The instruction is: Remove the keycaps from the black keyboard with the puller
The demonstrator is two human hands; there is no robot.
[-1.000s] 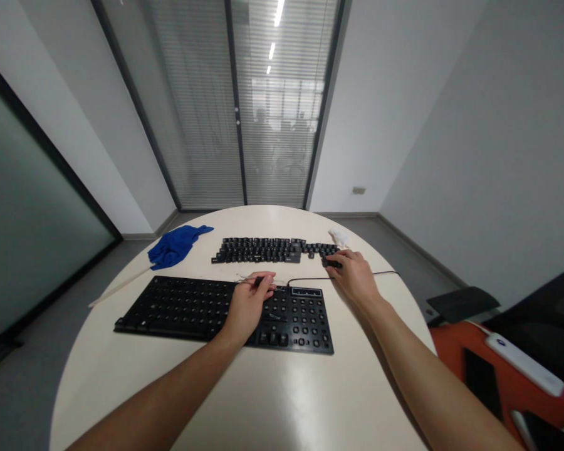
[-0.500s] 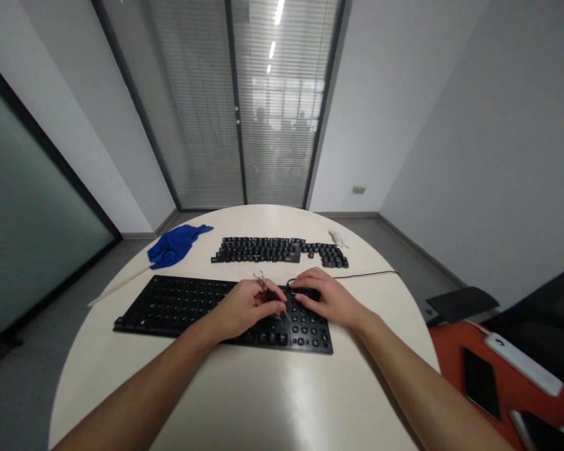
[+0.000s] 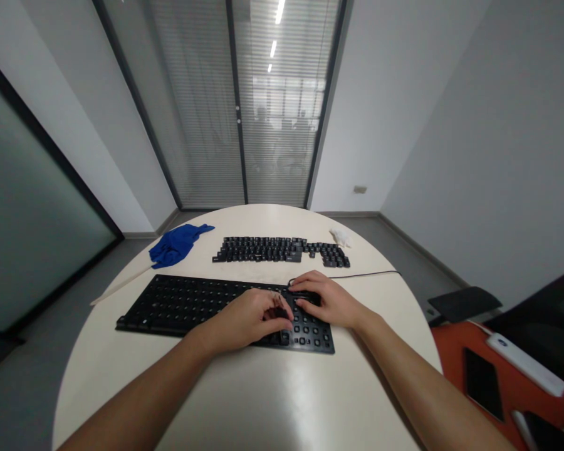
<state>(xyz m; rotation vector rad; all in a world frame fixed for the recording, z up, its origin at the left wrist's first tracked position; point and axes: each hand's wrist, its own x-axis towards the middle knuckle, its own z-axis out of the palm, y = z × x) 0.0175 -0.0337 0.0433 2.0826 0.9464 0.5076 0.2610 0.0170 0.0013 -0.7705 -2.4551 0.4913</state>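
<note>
The black keyboard [image 3: 188, 304] lies across the table, most of its keycaps off and bare switch posts showing. My left hand [image 3: 247, 319] is over its right part, fingers curled around a thin wire keycap puller [image 3: 278, 299], mostly hidden by the fingers. A few keycaps [image 3: 282, 338] sit on the keyboard's front row beneath that hand. My right hand [image 3: 326, 297] grips the keyboard's back right edge, thumb on top and fingers along the rear, close to the cable. Beyond the keyboard, loose black keycaps [image 3: 258, 249] are laid out in rows like a keyboard layout.
A blue cloth [image 3: 176, 245] and a pale wooden stick [image 3: 122, 285] lie at the table's left. White crumpled material [image 3: 340, 237] is at the back right. A thin cable [image 3: 366, 274] runs right over the table [image 3: 235, 401]. An orange chair seat [image 3: 455, 357] holds a phone [image 3: 483, 383].
My left hand has rotated and shifted slightly right and down, so the puller's wire hooks, clearly visible before, are now mostly covered. My right hand stays at the keyboard edge.
</note>
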